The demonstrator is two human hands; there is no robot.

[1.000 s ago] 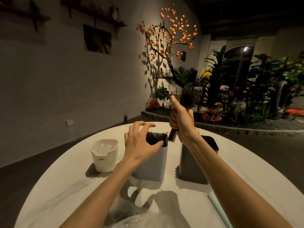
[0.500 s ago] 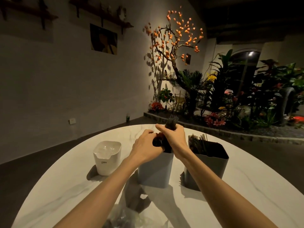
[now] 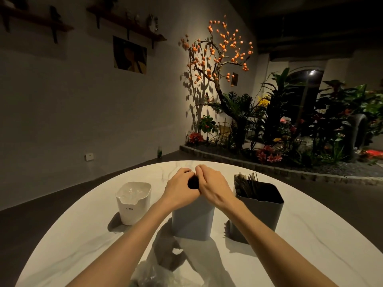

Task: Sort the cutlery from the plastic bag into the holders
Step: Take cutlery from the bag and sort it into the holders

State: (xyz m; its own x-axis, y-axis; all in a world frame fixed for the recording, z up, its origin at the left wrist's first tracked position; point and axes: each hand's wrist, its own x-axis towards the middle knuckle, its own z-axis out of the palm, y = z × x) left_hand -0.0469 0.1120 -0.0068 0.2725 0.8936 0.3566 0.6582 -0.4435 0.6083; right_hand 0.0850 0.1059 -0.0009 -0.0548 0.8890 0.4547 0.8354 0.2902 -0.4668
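Counter (image 3: pixel 290 255) showing white w/ faint grey veining; left holder (image 3: pixel 132 206) white, mid holder (image 3: pixel 192 222) pale grey-blue, right holder (image 3: pixel 263 212) dark grey w/ black cutlery (image 3: pixel 246 183); tree blossoms (image 3: pixel 219 50) glowing orange.

Both hands (image 3: pixel 199 185) cover the middle holder's (image 3: pixel 192 220) mouth.

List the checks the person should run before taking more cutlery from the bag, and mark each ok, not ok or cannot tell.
1. Both hands free: not ok. The left hand and right hand sit together over the middle holder.
2. Cutlery fully down in the middle holder: cannot tell, hands cover its top.
3. Holders upright: ok, including the white holder and dark holder.
4. Bag within reach: ok, at the near table edge.
5. Cutlery left in the bag: cannot tell.
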